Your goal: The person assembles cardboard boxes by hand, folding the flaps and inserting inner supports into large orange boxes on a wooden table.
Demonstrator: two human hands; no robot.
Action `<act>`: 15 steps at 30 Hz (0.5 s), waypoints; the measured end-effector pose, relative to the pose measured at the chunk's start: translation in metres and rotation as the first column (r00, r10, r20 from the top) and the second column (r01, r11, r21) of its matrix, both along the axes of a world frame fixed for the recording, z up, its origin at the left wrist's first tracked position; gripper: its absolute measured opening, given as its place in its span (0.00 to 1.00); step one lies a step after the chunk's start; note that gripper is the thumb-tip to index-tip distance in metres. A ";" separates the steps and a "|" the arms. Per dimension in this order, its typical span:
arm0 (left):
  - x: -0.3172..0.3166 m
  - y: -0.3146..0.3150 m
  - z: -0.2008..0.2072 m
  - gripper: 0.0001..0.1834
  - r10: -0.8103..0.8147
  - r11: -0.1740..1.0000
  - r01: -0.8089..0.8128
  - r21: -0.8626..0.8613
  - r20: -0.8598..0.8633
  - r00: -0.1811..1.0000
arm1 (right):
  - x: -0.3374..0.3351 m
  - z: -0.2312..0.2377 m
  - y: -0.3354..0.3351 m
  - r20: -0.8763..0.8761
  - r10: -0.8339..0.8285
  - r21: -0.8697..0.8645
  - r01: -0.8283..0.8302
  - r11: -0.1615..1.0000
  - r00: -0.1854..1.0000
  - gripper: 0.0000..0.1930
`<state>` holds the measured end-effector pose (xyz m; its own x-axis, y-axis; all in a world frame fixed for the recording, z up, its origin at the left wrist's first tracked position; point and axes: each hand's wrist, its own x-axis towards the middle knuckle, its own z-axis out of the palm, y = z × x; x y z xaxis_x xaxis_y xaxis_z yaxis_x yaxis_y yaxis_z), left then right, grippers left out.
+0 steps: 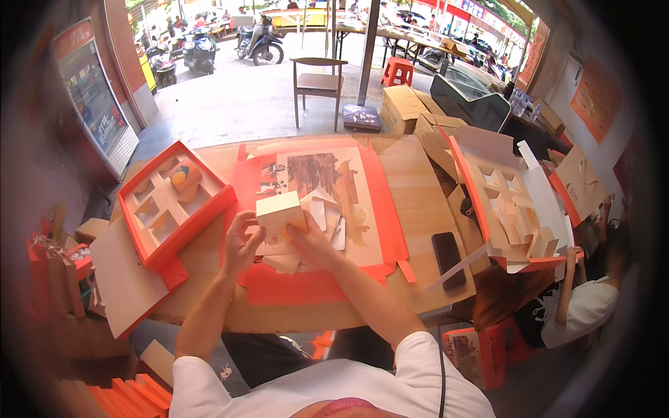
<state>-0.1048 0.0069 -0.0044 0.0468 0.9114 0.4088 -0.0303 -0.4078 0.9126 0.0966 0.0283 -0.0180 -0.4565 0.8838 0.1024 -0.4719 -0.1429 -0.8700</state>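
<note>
Between my two hands is a small cream cardboard box (280, 211), raised above the table. My left hand (241, 240) is at its left side, with the thumb and fingers against it. On the box's lower right front, my right hand (311, 242) presses with its thumb, the other fingers behind. Beneath lies a flattened red-edged printed sheet (362, 230), with several folded cream card pieces (326, 202) on it. To the left stands a red gift box (150, 251) with a cream divider; one small decorated box (183, 177) sits in a far compartment.
A black phone (448, 259) lies at the wooden table's right. Beyond it a large opened red and white box (481, 195) holds a divider and loose card; another person's hand (575, 255) touches its near edge. A chair (318, 87) and cartons (404, 108) stand past the table.
</note>
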 end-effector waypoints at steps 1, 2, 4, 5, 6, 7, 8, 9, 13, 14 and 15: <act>-0.003 -0.001 -0.001 0.18 0.006 1.000 -0.006 -0.005 0.002 1.000 | -0.002 0.002 -0.001 0.008 -0.001 0.008 0.001 1.000 1.000 0.24; 0.001 -0.001 0.002 0.18 0.006 1.000 -0.006 -0.007 0.012 1.000 | -0.001 0.001 -0.001 0.005 -0.003 0.006 0.003 1.000 1.000 0.24; -0.001 0.001 0.002 0.19 -0.012 1.000 0.012 -0.001 0.007 1.000 | -0.001 0.000 -0.001 -0.001 -0.007 0.003 0.007 1.000 1.000 0.24; -0.001 0.001 0.004 0.20 -0.027 1.000 0.027 -0.006 -0.004 1.000 | -0.001 -0.003 -0.001 -0.034 -0.001 0.019 0.001 1.000 0.999 0.24; 0.001 -0.001 0.010 0.21 -0.049 0.999 0.049 -0.010 -0.009 0.999 | 0.000 -0.007 0.000 -0.061 0.001 0.034 0.001 0.999 0.998 0.24; 0.001 -0.002 0.013 0.22 -0.071 0.997 0.071 -0.015 -0.015 0.997 | 0.000 -0.010 0.001 -0.088 0.002 0.050 0.002 0.999 0.996 0.24; -0.002 -0.003 0.010 0.25 -0.055 0.998 0.056 0.011 -0.063 0.996 | -0.002 -0.009 0.001 -0.064 0.002 0.086 0.003 0.996 0.998 0.24; -0.003 -0.003 0.010 0.25 -0.052 0.998 0.053 0.018 -0.060 0.997 | -0.002 -0.008 0.000 -0.048 0.007 0.082 -0.003 0.997 0.999 0.25; -0.004 -0.002 0.010 0.26 -0.006 0.996 0.017 0.087 -0.126 0.992 | 0.001 -0.001 -0.001 -0.015 0.023 0.050 -0.022 0.998 1.000 0.25; -0.004 -0.002 0.009 0.27 0.021 0.993 -0.002 0.115 -0.165 0.986 | -0.001 0.002 -0.002 0.000 0.012 0.065 -0.012 0.998 1.000 0.25; -0.002 -0.002 0.008 0.28 0.039 0.992 -0.021 0.125 -0.143 0.989 | 0.000 0.003 -0.003 0.016 0.002 0.080 -0.003 0.997 1.000 0.25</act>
